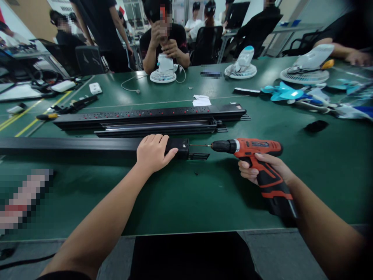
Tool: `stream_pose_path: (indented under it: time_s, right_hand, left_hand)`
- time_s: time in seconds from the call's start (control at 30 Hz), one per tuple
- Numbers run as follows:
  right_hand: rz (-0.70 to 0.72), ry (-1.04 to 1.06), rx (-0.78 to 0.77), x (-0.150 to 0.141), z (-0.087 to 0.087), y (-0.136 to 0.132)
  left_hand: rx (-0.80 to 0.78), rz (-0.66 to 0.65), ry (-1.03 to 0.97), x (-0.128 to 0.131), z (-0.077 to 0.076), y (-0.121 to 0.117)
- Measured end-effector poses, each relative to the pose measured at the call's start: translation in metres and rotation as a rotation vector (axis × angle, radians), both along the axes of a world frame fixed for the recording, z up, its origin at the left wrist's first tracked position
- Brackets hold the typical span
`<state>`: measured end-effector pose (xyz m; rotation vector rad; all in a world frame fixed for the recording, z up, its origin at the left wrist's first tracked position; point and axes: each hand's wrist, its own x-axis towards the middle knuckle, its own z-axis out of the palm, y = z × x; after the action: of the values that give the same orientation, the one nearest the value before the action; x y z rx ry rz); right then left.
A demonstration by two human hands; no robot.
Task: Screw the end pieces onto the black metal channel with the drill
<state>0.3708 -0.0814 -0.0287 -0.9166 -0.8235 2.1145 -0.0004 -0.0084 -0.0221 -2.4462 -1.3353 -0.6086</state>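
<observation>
A long black metal rail (87, 144) lies across the green table in front of me. My left hand (153, 153) rests over its right end, fingers wrapped over the top and thumb along the near side. In my right hand (262, 167) is a red and black cordless drill (259, 147), gripped by its handle and pointing left. Its long thin bit (201, 145) reaches to the end face of the rail; whether the tip sits in a screw is too small to tell. Thin black prongs stick out below the bit. A tiny dark piece (196, 173) lies nearby.
Beyond the rail lie a long black power strip (151, 114) and a black slotted profile (163, 127). White fans (163, 72) stand farther back, one handled by a person opposite. Blue fan blades (282, 92) and plastic bags are at right, a screwdriver (48, 116) at left.
</observation>
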Motion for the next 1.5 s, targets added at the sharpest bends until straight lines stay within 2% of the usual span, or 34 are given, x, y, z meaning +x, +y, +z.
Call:
stream_pose_path:
  time_s: [0.3,1.07,1.27,1.5]
  right_hand:
    - [0.024,0.039,0.001,0.0016,-0.0026,0.0004]
    - [-0.032,0.0,0.018,0.0034,-0.0046,0.0003]
    - [0.011,0.02,0.016,0.003,-0.0033,0.0001]
    - [-0.034,-0.009,0.025,0.0047,-0.0068,0.0001]
  left_hand:
    - [0.006,0.002,0.016,0.0,0.0004,0.0]
    - [0.028,-0.005,0.013,0.0001,0.0006,-0.0002]
    - [0.026,-0.002,0.017,-0.0003,0.0,0.0004]
    - [0.002,-0.008,-0.005,-0.0003,0.0008,-0.0002]
